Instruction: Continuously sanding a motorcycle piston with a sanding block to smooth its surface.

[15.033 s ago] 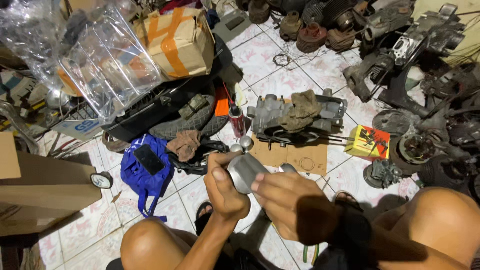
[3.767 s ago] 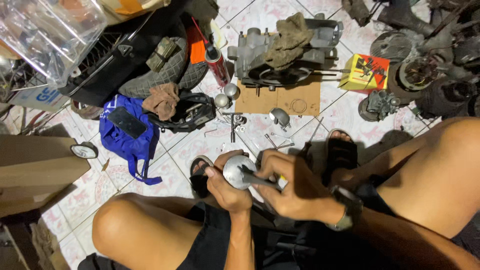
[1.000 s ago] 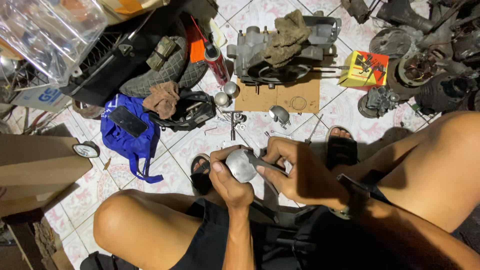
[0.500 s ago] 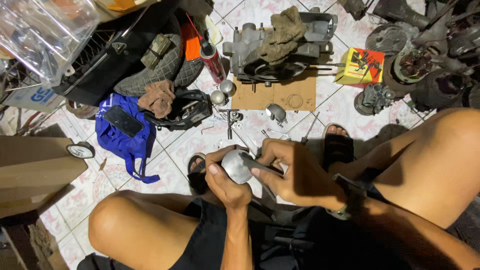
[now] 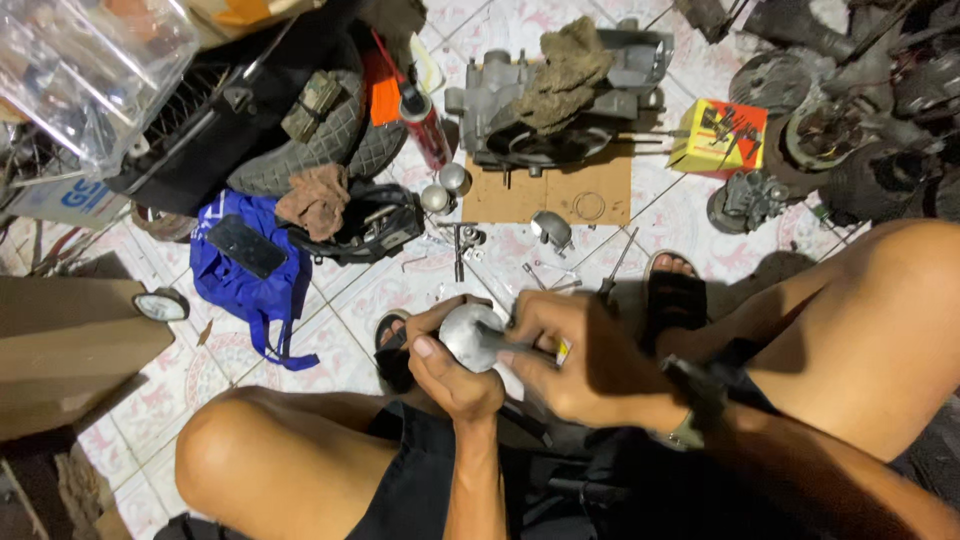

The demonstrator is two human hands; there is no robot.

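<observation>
I sit on a tiled floor with my knees apart. My left hand [image 5: 450, 365] grips a round grey metal part [image 5: 470, 335] from below, held between my legs. My right hand [image 5: 575, 355] holds a thin dark tool [image 5: 520, 345] with a yellow spot on its handle, its tip resting on the metal part's face. A watch sits on my right wrist. Both hands touch the part.
An engine case [image 5: 560, 95] with a rag on it rests on cardboard [image 5: 560, 195]. Nearby lie a red spray can [image 5: 425, 125], a yellow box [image 5: 718, 135], a blue bag [image 5: 240, 265], small metal parts and screws, a tyre [image 5: 320, 145], a cardboard box [image 5: 70, 345].
My hands stay on the metal part; the right hand has shifted the tool slightly across its face. The view has shifted a little.
</observation>
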